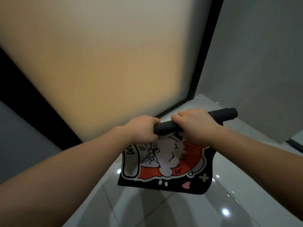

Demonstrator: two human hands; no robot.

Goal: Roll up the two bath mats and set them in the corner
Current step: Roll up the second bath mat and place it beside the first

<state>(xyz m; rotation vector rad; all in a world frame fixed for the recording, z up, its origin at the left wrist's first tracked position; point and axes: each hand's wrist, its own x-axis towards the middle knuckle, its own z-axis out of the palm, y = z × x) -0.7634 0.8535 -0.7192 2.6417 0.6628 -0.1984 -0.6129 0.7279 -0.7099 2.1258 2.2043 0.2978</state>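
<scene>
My left hand [144, 128] and right hand [195, 123] clasp the bath mat [164, 167] by its roll so it cannot unwind; the rest hangs below them.

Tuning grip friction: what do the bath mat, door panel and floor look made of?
Bath mat: flexible printed fabric, matte dark backing, maybe rubber; it rolls tight, hangs limp. Door panel: probably frosted glass; diffuse glow. Floor: glossy tile; sharp light spots, grout lines.
</scene>
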